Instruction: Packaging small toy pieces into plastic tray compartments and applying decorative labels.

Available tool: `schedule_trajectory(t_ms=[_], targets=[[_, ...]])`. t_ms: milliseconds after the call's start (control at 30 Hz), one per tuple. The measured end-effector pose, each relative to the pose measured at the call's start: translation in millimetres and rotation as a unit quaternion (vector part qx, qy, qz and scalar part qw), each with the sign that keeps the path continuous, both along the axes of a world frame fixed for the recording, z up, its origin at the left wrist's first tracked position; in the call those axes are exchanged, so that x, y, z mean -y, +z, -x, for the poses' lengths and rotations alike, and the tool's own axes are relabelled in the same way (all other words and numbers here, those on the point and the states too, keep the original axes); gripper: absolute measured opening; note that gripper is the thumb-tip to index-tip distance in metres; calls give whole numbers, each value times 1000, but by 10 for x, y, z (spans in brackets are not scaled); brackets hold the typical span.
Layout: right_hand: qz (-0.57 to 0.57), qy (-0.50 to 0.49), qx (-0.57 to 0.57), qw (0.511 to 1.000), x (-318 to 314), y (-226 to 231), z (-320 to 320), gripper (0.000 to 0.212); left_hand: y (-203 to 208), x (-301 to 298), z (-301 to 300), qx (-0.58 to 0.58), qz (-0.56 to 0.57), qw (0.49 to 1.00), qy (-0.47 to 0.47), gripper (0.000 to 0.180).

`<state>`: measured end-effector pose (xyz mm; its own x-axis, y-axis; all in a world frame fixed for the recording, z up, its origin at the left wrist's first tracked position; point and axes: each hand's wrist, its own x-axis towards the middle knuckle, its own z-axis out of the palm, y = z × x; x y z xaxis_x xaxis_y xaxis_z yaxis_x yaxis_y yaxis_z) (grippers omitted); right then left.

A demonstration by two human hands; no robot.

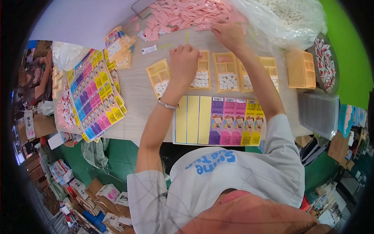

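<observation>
Small peach-coloured divided trays stand in a row across the table, among them a leftmost tray [156,70] and a middle tray [226,66]. White cube-like pieces [228,81] fill their near compartments, and a pink piece lies in the middle tray's far compartment. My left hand [184,60] is curled over the second tray [205,62], its fingers closed; what they hold is hidden. Beyond the row, my right hand [229,36] has its fingertips pinched together at the edge of a heap of flat pink packets [183,13]; I cannot make out what is between them.
Printed colourful card sheets [233,121] lie before me, with more sheets stacked [95,93] at left. A clear bag of white pieces [288,19] sits far right, near stacked trays [300,70], a bowl of red-and-white packets [325,60] and clear plastic cases [317,115].
</observation>
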<state>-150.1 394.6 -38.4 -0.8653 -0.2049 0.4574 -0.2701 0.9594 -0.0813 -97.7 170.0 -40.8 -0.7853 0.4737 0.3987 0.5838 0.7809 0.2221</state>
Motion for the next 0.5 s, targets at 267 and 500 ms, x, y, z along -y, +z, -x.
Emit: schedule_trajectory(t_ms=[267,500], targets=[[-86,18,64,994,84,-271,273,23,180,25,-14,71,-2,996,-52,12],[57,46,-45,996,-347,-186,47,14,-108,699,1420,-78,120,988,63,20]])
